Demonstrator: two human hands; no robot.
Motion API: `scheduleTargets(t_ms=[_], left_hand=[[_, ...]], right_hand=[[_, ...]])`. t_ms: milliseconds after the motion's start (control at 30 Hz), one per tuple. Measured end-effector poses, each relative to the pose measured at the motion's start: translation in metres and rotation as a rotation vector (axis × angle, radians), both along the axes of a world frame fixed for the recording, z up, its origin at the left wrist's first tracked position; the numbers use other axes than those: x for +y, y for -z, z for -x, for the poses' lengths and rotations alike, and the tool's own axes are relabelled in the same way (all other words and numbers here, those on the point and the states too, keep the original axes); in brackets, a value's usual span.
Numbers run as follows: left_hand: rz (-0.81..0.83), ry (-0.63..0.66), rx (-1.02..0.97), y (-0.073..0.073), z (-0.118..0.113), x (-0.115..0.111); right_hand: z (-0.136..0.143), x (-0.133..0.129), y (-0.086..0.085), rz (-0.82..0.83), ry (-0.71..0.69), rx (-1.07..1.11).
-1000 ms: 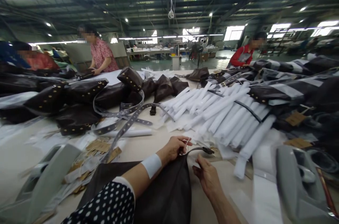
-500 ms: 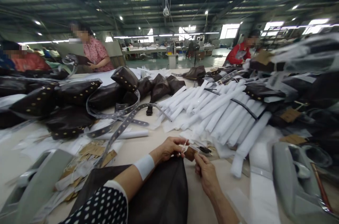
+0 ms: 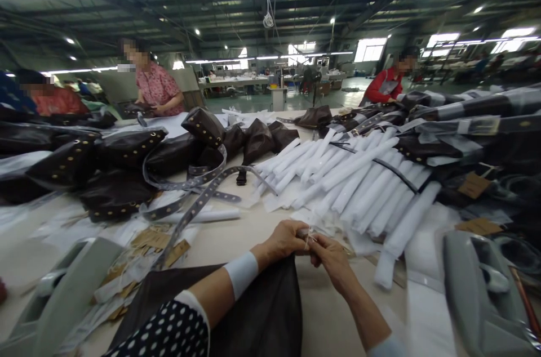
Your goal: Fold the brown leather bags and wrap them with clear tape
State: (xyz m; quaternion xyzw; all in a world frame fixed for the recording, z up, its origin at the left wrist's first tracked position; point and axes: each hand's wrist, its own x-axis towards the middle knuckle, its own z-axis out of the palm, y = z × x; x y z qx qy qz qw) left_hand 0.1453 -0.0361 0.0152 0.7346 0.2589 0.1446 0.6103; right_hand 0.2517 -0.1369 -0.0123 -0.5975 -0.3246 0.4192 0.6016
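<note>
A dark brown leather bag (image 3: 262, 303) lies before me, its upper end close under my hands. My left hand (image 3: 288, 240) is closed on a brown hang tag (image 3: 302, 233), most of it hidden by the fingers. Just to its right, my right hand (image 3: 333, 258) pinches the thin white string (image 3: 310, 237) that runs across the tag. Both hands nearly touch. Whether the string is joined to the bag I cannot tell.
White paper rolls (image 3: 359, 177) are heaped at the right. Brown studded bags (image 3: 114, 157) and a grey strap (image 3: 198, 205) lie at the left, near loose hang tags (image 3: 152, 239). Grey tape dispensers (image 3: 482, 295) flank me. Co-workers (image 3: 158, 84) stand across the table.
My right hand has moved in against my left and now pinches the string. The tag, held between both hands before, is now mostly covered. The co-worker at the left has lowered a dark item.
</note>
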Motion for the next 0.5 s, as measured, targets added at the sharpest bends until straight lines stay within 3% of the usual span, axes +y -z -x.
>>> scheduleTargets(t_ms=[167,333,500], left_hand=[[-0.231,-0.05,0.078,-0.01,0.004,0.0],[-0.35,-0.192,0.137,-0.017,0.012,-0.01],[-0.346,-0.34,0.177,-0.025,0.02,-0.009]], right_hand=[[0.006,-0.002,0.007,0.015,0.081,-0.065],[0.005,0.001,0.024,-0.036,0.2,-0.212],[-0.002,0.006,0.049,-0.132,0.171,-0.67]])
